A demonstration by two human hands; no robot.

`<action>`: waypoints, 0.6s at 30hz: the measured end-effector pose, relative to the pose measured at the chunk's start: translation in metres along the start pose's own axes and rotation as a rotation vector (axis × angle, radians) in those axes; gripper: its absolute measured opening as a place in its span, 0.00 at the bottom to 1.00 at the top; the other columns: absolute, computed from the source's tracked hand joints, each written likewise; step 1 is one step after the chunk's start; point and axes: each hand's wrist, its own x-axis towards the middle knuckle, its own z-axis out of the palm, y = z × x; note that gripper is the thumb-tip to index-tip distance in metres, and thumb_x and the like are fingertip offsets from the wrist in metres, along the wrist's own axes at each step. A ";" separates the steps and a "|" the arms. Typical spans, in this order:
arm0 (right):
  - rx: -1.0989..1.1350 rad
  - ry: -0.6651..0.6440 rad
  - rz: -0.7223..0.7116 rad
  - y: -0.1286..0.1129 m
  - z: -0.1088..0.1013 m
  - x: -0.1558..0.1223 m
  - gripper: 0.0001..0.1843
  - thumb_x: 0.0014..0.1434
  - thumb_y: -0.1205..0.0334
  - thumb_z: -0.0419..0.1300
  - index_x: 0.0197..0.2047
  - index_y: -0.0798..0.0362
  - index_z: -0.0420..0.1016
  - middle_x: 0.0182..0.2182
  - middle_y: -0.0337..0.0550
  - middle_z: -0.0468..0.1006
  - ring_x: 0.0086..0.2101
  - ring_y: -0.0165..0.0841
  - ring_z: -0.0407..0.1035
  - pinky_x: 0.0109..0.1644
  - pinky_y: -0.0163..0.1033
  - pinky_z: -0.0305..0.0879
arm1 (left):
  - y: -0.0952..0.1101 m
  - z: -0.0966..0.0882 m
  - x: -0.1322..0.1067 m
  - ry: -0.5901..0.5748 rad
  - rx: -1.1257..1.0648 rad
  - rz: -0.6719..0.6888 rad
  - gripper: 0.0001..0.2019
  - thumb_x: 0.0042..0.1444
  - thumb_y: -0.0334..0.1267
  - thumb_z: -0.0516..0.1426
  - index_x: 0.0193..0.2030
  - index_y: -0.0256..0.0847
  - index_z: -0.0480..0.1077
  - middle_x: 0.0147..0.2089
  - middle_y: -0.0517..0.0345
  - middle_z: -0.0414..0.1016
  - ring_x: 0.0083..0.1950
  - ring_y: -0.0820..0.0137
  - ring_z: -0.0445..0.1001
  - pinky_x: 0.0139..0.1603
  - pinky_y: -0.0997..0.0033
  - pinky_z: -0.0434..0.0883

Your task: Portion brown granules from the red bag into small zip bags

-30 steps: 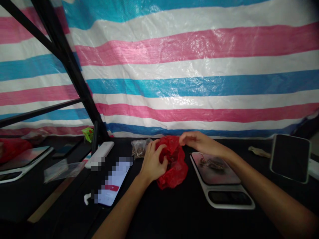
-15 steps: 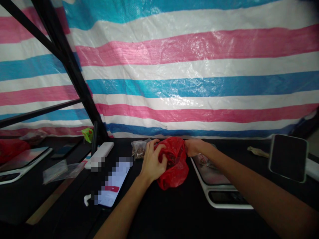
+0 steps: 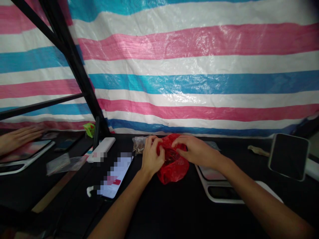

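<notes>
The red bag (image 3: pixel 174 173) sits on the black table (image 3: pixel 171 212) between my hands, its mouth facing up, just left of the white scale (image 3: pixel 211 196). My left hand (image 3: pixel 152 156) curls against its left edge, probably to steady it and keep it spread; my right hand (image 3: pixel 196 150) arches over the far-right rim, thumb and fingertips narrowly apart, though I cannot tell whether either hand pinches anything.

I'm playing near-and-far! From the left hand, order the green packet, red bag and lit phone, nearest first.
Head view:
1. Red bag, touching the left hand
2. Lit phone, left of the hand
3. Green packet, farther left, behind
</notes>
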 end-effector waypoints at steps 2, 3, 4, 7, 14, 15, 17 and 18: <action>0.032 0.062 0.010 0.004 -0.003 -0.003 0.16 0.60 0.71 0.56 0.43 0.46 0.81 0.46 0.41 0.84 0.49 0.39 0.76 0.59 0.45 0.67 | -0.001 0.000 0.000 -0.003 -0.019 -0.021 0.12 0.60 0.26 0.53 0.47 0.43 0.70 0.51 0.51 0.68 0.55 0.61 0.71 0.59 0.57 0.72; 0.061 0.109 0.032 0.009 -0.007 -0.008 0.15 0.61 0.69 0.56 0.44 0.46 0.81 0.46 0.42 0.83 0.48 0.39 0.76 0.58 0.45 0.68 | -0.002 0.000 0.000 -0.009 -0.028 -0.035 0.12 0.60 0.26 0.53 0.47 0.43 0.70 0.51 0.51 0.68 0.54 0.62 0.72 0.58 0.58 0.72; 0.099 0.162 0.061 0.015 -0.012 -0.014 0.14 0.63 0.66 0.55 0.45 0.46 0.80 0.47 0.43 0.83 0.48 0.39 0.76 0.57 0.45 0.69 | -0.003 0.000 0.000 -0.018 -0.035 -0.049 0.12 0.61 0.26 0.53 0.47 0.43 0.70 0.52 0.51 0.68 0.54 0.62 0.73 0.58 0.59 0.73; 0.151 0.298 0.142 0.039 -0.028 -0.041 0.10 0.64 0.59 0.58 0.45 0.46 0.80 0.47 0.44 0.82 0.49 0.42 0.75 0.59 0.48 0.69 | -0.003 0.002 -0.002 -0.033 -0.047 -0.067 0.12 0.62 0.27 0.53 0.48 0.44 0.71 0.52 0.51 0.68 0.52 0.63 0.75 0.57 0.59 0.73; 0.272 0.233 0.269 0.091 -0.037 -0.094 0.17 0.58 0.61 0.61 0.50 0.45 0.80 0.53 0.45 0.80 0.57 0.51 0.71 0.67 0.58 0.60 | -0.002 0.001 -0.004 0.016 -0.060 -0.033 0.11 0.61 0.26 0.52 0.45 0.44 0.71 0.50 0.52 0.68 0.52 0.64 0.74 0.55 0.62 0.73; 0.289 0.174 0.278 0.092 -0.037 -0.095 0.19 0.59 0.59 0.62 0.53 0.44 0.80 0.56 0.45 0.79 0.60 0.52 0.69 0.68 0.59 0.58 | -0.001 0.000 -0.003 0.028 -0.056 -0.026 0.11 0.61 0.26 0.52 0.44 0.44 0.71 0.50 0.53 0.68 0.51 0.64 0.74 0.54 0.63 0.73; 0.312 0.064 0.283 0.090 -0.038 -0.094 0.23 0.61 0.54 0.63 0.60 0.41 0.76 0.63 0.44 0.75 0.64 0.52 0.65 0.71 0.60 0.55 | 0.000 -0.002 -0.003 0.056 -0.046 -0.008 0.11 0.61 0.26 0.52 0.43 0.44 0.71 0.48 0.53 0.68 0.49 0.65 0.74 0.52 0.64 0.73; 0.316 0.025 0.280 0.088 -0.039 -0.092 0.25 0.62 0.51 0.64 0.62 0.39 0.74 0.65 0.43 0.73 0.65 0.52 0.63 0.72 0.60 0.54 | 0.000 -0.003 -0.002 0.070 -0.042 0.002 0.10 0.61 0.26 0.52 0.42 0.43 0.71 0.47 0.54 0.68 0.48 0.66 0.74 0.51 0.64 0.73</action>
